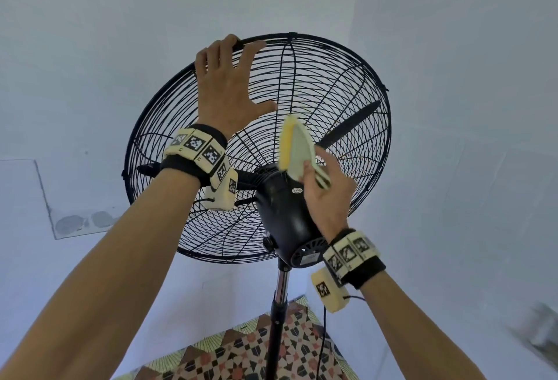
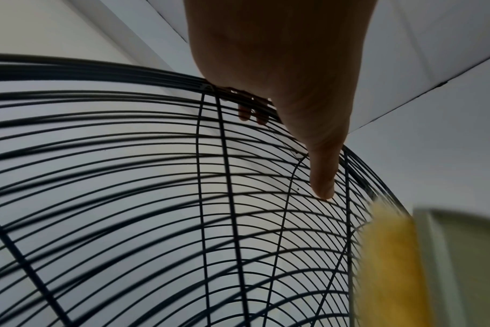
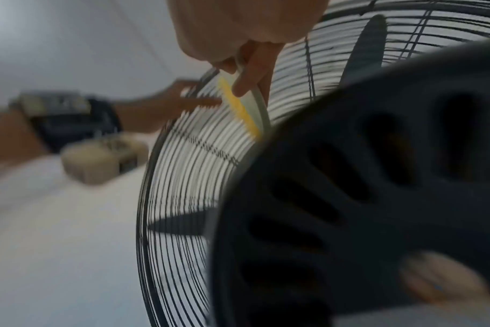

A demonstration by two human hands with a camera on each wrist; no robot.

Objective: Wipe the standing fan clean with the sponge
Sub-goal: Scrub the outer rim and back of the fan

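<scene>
Two hands work at the standing fan (image 1: pixel 271 150) in the head view: the left hand (image 1: pixel 225 86) lies on the top rim of the black wire cage, fingers hooked over it, likely to steady the head; the right hand (image 1: pixel 327 189) pinches the sponge (image 1: pixel 294 145), yellow foam with a pale backing, against the rear grille above the glossy motor housing (image 1: pixel 283 213).

Left wrist view: fingers (image 2: pixel 245 112) curl over the rim, thumb stretched along thin curved wires.

Right wrist view, blurred: fingers (image 3: pixel 249 75) clamped on the sponge.
</scene>
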